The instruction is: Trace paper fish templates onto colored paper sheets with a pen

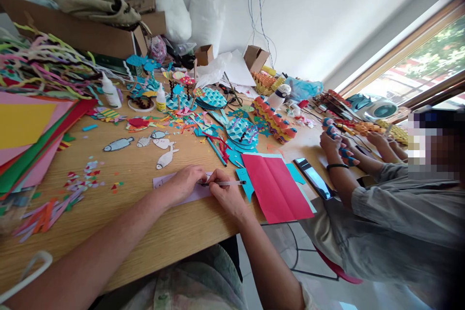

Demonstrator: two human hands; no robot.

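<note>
My right hand [227, 193] is closed round a pen [232, 183], its dark tip down at a strip of lilac paper [198, 197] near the table's front edge. On the same strip rests my left hand [186, 181], fingers lying on the paper just left of the pen tip. Dark pen lines show at the strip's left end. Beyond my left hand lie several cut-out paper fish, among them a blue-grey fish [118, 144] and a white fish [167, 156]. A folded red sheet [278, 186] lies right of my right hand, over turquoise paper.
Coloured sheets [25, 126] are stacked at the left, near paper scraps [87, 174]. Glue bottles [111, 91] and turquoise paper crafts [241, 131] stand farther back. A phone [313, 178] lies at the right, beside a co-worker whose hands [332, 143] hold a folded paper piece.
</note>
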